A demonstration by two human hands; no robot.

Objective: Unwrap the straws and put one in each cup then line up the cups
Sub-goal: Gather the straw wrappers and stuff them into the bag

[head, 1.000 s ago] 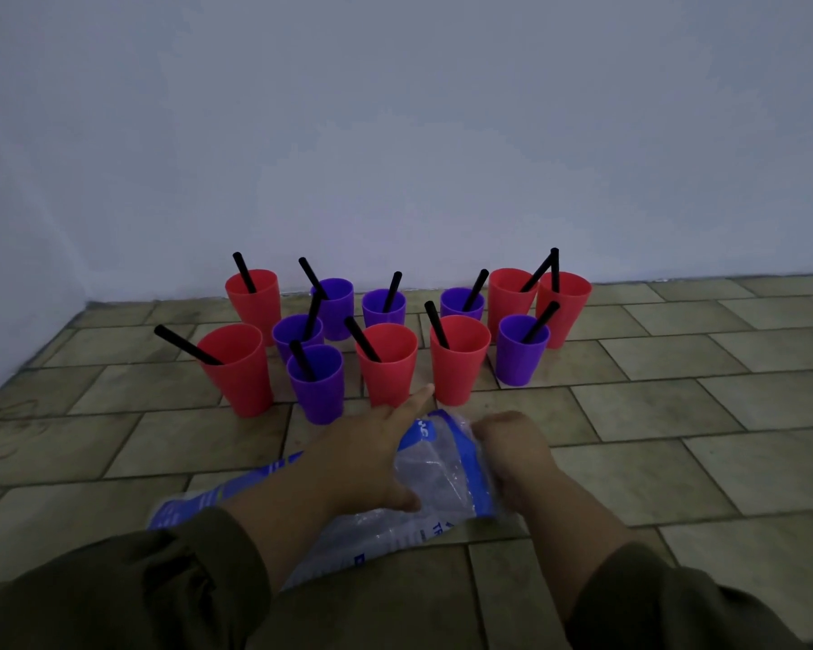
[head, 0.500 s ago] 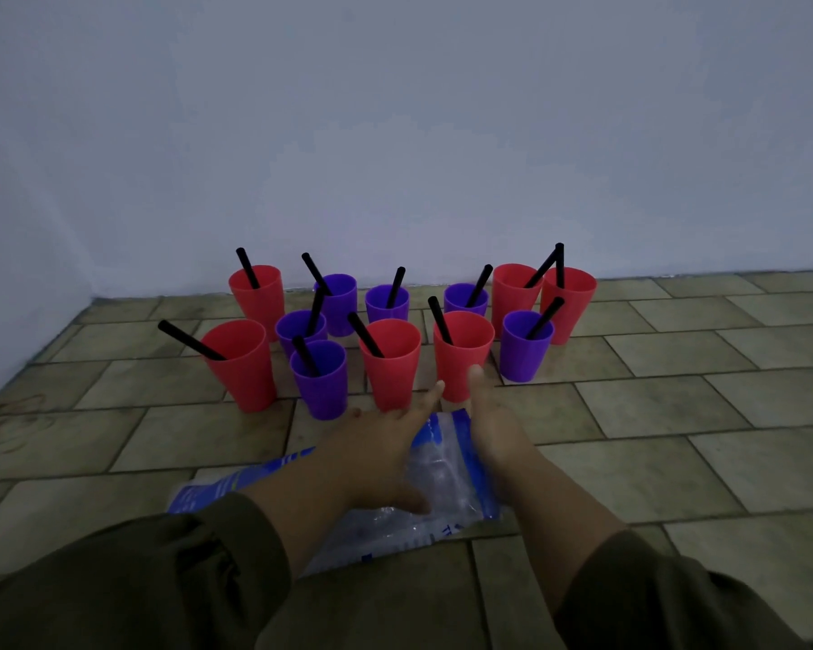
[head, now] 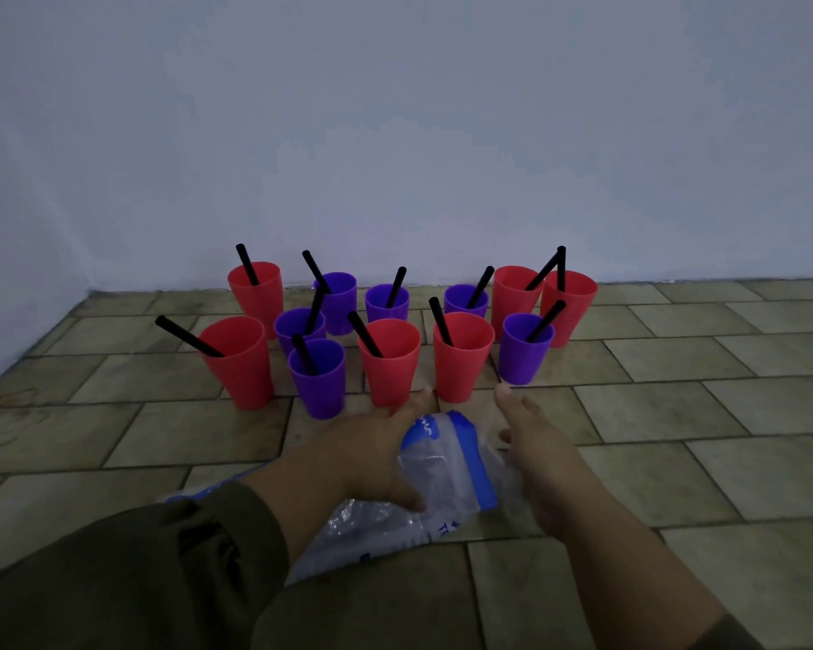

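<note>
the left hand (head: 376,445) and right hand (head: 538,455) reach forward, fingers straight and slightly apart, holding nothing. the left lies over a clear bag (head: 447,471) on the floor (head: 677,415); the right is at the bag's right edge. just ahead, red and purple cups (head: 462,363) stand clustered near the wall (head: 395,133), with black straws (head: 440,321) leaning in them.
</note>
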